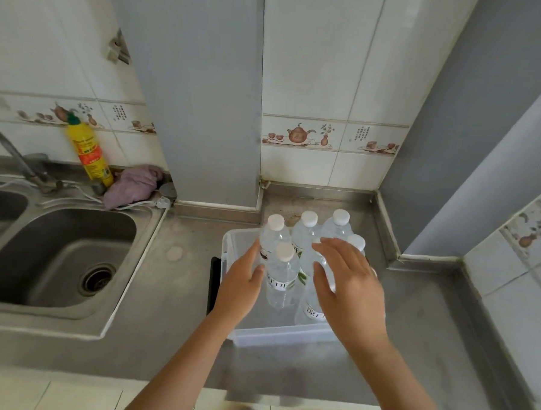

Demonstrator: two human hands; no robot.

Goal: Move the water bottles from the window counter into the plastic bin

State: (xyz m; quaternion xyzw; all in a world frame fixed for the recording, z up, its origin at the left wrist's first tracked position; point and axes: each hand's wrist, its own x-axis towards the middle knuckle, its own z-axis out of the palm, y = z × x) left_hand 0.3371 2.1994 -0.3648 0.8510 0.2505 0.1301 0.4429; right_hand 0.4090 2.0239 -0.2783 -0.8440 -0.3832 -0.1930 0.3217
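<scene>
A clear plastic bin point(283, 332) sits on the steel counter. Several clear water bottles with white caps stand upright inside it; the nearest one point(281, 279) has a white label. Others stand behind it point(305, 235), and one more point(310, 304) is partly hidden under my right hand. My left hand point(241, 285) is at the bin's left side, fingers touching the left bottles without closing round any. My right hand point(348, 287) hovers over the right-hand bottles with fingers spread, holding nothing.
A steel sink point(56, 256) with a tap point(18, 157) lies to the left. A yellow detergent bottle point(90, 151) and a purple cloth point(130, 185) rest behind it. A black object point(214, 283) lies against the bin's left wall. Tiled walls enclose the corner behind and to the right.
</scene>
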